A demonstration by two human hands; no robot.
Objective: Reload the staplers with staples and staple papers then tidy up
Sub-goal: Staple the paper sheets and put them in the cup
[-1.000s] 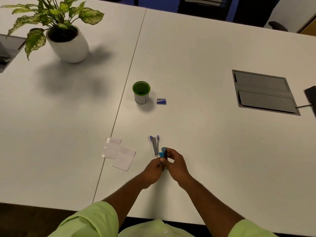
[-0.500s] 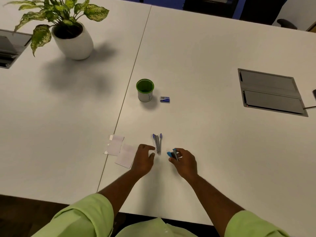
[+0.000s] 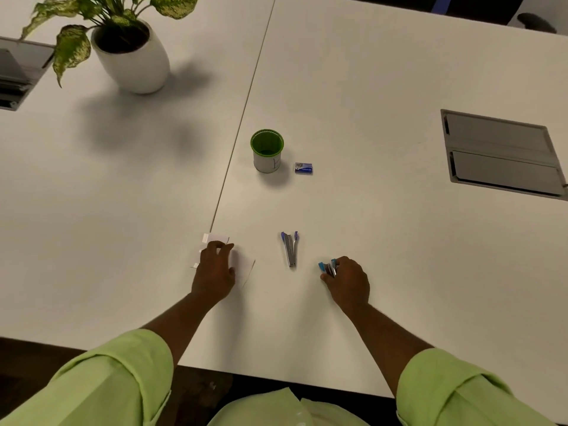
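My right hand grips a small light-blue stapler just above the white table. A second stapler, purple-blue and metal, lies open on the table between my hands. My left hand rests on two small white papers, fingers curled over the far one. A small blue staple box lies farther back, right of a green-rimmed cup.
A potted plant in a white pot stands at the back left. A grey cable hatch is set into the table at the right, another at the far left edge. A seam splits the two tabletops.
My hands have separated. The left hand moved left from the stapler onto the papers. The right hand carried the light-blue stapler slightly right.
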